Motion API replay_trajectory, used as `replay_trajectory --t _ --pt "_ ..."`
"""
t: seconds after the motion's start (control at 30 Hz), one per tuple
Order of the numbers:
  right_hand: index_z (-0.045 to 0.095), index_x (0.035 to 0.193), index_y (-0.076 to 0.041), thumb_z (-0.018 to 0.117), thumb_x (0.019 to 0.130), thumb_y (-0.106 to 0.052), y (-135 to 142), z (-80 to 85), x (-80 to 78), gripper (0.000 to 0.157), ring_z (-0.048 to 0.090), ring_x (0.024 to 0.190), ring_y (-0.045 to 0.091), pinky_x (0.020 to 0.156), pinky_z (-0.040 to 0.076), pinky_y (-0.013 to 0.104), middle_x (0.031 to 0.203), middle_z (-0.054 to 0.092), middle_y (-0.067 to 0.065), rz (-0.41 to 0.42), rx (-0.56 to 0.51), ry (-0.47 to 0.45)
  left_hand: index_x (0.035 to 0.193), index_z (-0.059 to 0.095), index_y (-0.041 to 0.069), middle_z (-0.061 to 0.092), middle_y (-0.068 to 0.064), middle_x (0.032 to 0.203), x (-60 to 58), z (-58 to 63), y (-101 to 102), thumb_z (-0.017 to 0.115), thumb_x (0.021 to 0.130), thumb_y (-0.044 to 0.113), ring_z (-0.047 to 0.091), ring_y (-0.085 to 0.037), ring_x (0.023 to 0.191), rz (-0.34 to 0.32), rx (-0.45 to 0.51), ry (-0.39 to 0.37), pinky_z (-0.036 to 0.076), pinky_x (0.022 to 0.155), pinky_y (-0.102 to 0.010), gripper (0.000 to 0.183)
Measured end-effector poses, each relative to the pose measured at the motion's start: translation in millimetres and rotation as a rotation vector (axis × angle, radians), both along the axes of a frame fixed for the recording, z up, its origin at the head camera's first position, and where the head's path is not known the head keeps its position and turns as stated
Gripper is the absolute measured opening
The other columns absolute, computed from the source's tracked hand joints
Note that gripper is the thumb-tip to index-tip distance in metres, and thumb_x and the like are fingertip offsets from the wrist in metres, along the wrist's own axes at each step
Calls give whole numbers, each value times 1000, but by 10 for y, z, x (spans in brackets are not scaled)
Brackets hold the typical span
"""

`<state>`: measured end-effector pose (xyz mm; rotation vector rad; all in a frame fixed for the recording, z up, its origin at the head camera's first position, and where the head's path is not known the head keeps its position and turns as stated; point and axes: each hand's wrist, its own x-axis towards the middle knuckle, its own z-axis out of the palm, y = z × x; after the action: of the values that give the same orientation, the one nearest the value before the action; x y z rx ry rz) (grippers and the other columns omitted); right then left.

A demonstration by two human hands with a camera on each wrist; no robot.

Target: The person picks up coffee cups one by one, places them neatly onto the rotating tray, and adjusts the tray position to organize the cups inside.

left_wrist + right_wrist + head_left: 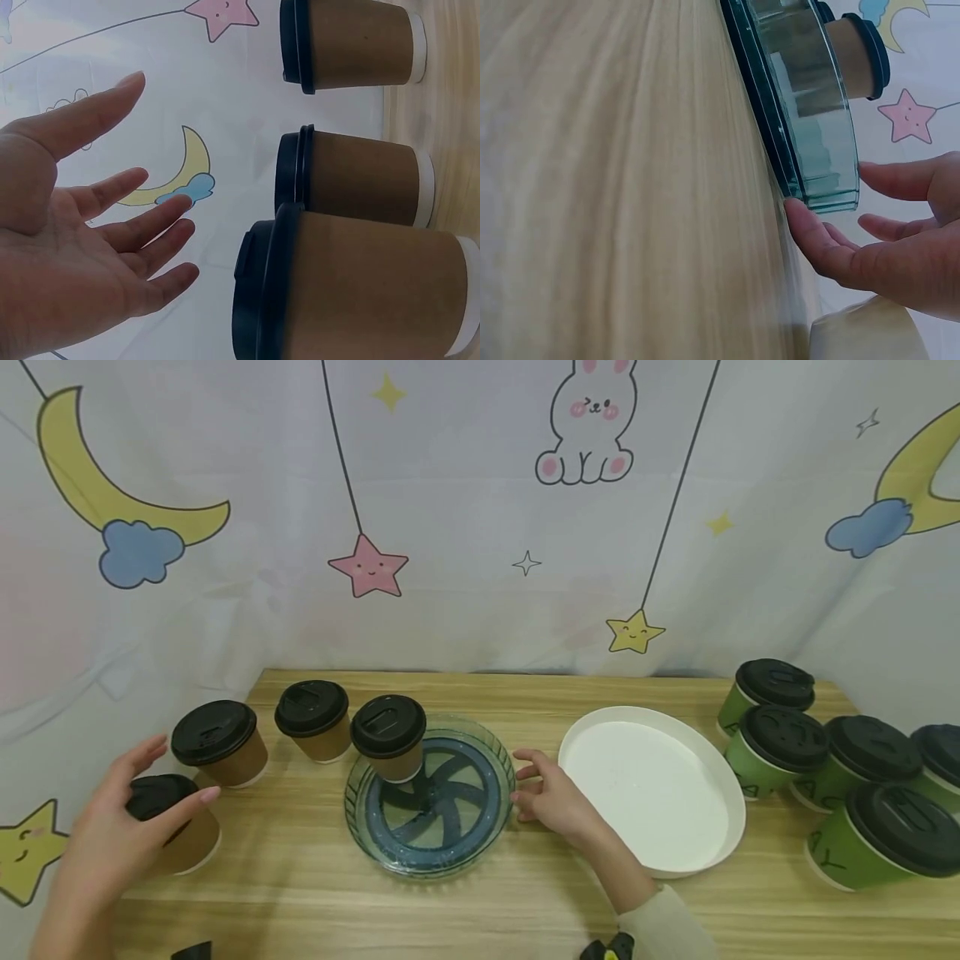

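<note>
My left hand hovers with spread fingers by a brown paper cup with a black lid, at the front left. In the left wrist view, a gap separates this hand from the nearest brown cup. A greenish clear glass dish lies mid-table, and one lidded brown cup stands inside it. Beside the dish's right rim is my right hand, fingers loosely bent. Its fingertips touch the dish's side in the right wrist view, without a firm grip showing.
Two more brown cups, one at the left edge and one behind it, stand left of the dish. A round white tray lies to its right. Several green cups with black lids crowd the right end. A printed curtain hangs behind.
</note>
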<state>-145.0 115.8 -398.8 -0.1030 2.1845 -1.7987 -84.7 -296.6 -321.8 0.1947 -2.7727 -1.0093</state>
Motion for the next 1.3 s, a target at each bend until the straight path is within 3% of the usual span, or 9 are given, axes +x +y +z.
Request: replay_trajectory --t 0.2,0.37,0.6,0.83,1.07,1.3 --pt "35 136 -3 60 81 7 4 -8 2 61 57 85 23 66 52 38 115 43 22 -6 -3 -17 147 8 6 14 -33 143 3 5 -45 63 86 34 10 -56 126 16 15 -17 13 92 -69 87" --pt "35 136 -1 56 85 6 0 -19 10 55 56 86 23 65 52 36 115 42 22 3 15 -7 147 6 5 10 -32 144 -5 10 -70 63 86 35 4 -54 128 38 17 -50 11 92 -70 89" --pt "35 136 -2 63 80 5 6 7 30 64 57 86 23 67 52 37 117 42 22 5 -3 -16 146 5 4 8 -31 145 -19 1 -120 63 85 37 1 -51 130 78 -1 -71 11 94 -69 91" --pt "35 136 -2 53 85 8 3 -1 28 54 56 86 24 66 53 37 118 41 23 2 12 -11 146 4 2 4 -32 145 -31 -32 -168 62 86 37 3 -52 129 93 -5 -92 12 94 -69 91" --pt "35 136 -2 62 81 5 7 14 28 63 57 86 23 66 53 38 117 42 22 4 6 -19 148 2 13 0 -24 149 -102 -203 -351 63 85 39 2 -48 131 103 21 -91 13 93 -69 92" --pt "36 136 -3 55 87 4 6 -16 17 53 55 87 24 66 53 37 116 42 22 10 25 -4 148 0 20 -4 -18 150 -172 -391 -543 63 83 44 -2 -46 132 120 24 -85 12 93 -70 94"
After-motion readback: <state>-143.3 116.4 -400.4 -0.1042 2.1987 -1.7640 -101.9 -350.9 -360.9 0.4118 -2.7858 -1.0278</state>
